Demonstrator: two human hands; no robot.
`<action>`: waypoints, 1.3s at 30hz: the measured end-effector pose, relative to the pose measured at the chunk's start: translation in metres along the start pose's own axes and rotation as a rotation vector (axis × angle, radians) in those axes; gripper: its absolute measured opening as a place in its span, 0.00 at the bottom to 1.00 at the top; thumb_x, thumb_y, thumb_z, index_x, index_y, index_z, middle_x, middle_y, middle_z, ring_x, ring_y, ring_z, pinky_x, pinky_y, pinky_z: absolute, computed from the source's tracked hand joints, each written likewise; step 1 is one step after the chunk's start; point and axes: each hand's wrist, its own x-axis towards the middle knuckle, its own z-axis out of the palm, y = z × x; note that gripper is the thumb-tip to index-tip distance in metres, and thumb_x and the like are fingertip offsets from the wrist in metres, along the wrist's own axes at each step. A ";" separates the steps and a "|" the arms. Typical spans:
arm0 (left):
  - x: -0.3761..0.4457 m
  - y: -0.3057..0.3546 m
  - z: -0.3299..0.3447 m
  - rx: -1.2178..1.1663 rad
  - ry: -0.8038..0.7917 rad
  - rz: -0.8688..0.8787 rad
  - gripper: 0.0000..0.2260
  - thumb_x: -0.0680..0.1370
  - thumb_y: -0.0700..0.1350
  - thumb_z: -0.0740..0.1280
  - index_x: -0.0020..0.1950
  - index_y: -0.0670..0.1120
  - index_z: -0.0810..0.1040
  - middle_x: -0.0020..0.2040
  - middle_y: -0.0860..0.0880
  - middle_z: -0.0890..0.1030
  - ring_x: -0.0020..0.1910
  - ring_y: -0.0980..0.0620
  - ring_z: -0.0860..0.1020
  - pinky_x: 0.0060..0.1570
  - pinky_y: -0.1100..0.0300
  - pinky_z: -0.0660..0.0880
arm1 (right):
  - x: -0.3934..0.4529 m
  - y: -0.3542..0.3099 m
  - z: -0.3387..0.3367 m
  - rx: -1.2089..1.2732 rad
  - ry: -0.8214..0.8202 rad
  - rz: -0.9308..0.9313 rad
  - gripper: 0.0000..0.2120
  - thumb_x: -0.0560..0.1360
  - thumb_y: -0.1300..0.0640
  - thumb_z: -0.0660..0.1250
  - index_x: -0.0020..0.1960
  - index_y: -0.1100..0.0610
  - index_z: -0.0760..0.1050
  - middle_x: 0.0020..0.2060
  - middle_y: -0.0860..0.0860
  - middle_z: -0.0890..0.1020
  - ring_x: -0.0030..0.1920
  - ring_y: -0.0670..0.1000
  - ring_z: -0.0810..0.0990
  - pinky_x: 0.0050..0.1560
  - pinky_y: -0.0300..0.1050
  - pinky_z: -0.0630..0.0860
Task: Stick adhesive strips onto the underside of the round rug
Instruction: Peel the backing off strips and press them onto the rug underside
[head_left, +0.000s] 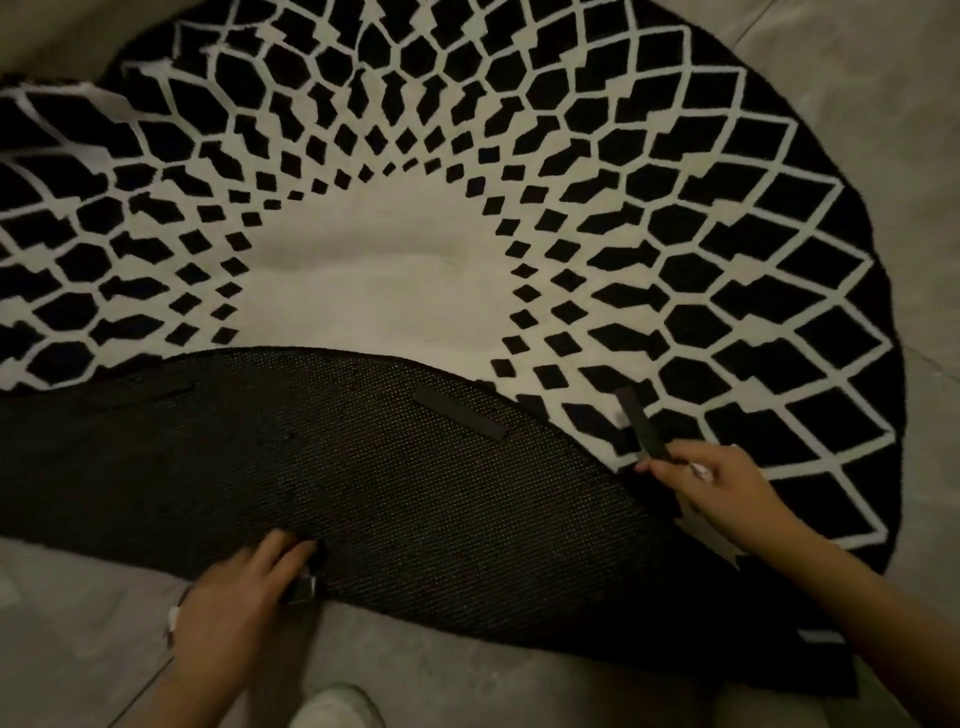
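Head view: round rug (467, 218) lies on the floor (78, 597), near edge folded back. Right hand (727, 493) pinches an adhesive strip (641, 426); left hand (244, 587) presses the underside (415, 493), gripping something small. Lay the strip flat, then rub firmly.

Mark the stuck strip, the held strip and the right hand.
stuck strip (460, 413): head view, middle of strip on the rug's underside.
held strip (638, 420): head view, mid-length, above the fingers.
right hand (719, 480): head view, back of hand.
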 end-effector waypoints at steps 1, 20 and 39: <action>0.001 -0.006 -0.001 0.001 0.016 -0.020 0.28 0.57 0.33 0.78 0.54 0.46 0.78 0.48 0.44 0.76 0.29 0.46 0.77 0.24 0.58 0.73 | 0.000 -0.004 0.004 -0.018 -0.018 -0.008 0.08 0.70 0.41 0.68 0.40 0.43 0.83 0.40 0.48 0.85 0.43 0.45 0.81 0.44 0.32 0.75; 0.115 0.018 -0.113 -0.153 -0.138 -0.232 0.13 0.75 0.48 0.68 0.59 0.56 0.76 0.56 0.54 0.74 0.52 0.49 0.77 0.46 0.52 0.77 | -0.009 -0.005 0.009 0.170 -0.241 0.326 0.18 0.71 0.47 0.68 0.47 0.62 0.82 0.42 0.59 0.83 0.33 0.48 0.78 0.35 0.34 0.72; 0.190 0.167 -0.101 -0.238 -0.373 0.383 0.11 0.78 0.54 0.63 0.59 0.53 0.75 0.53 0.56 0.74 0.53 0.54 0.74 0.46 0.60 0.69 | -0.003 -0.014 -0.048 0.402 0.116 0.359 0.13 0.80 0.57 0.57 0.50 0.59 0.79 0.20 0.48 0.65 0.18 0.44 0.61 0.17 0.34 0.58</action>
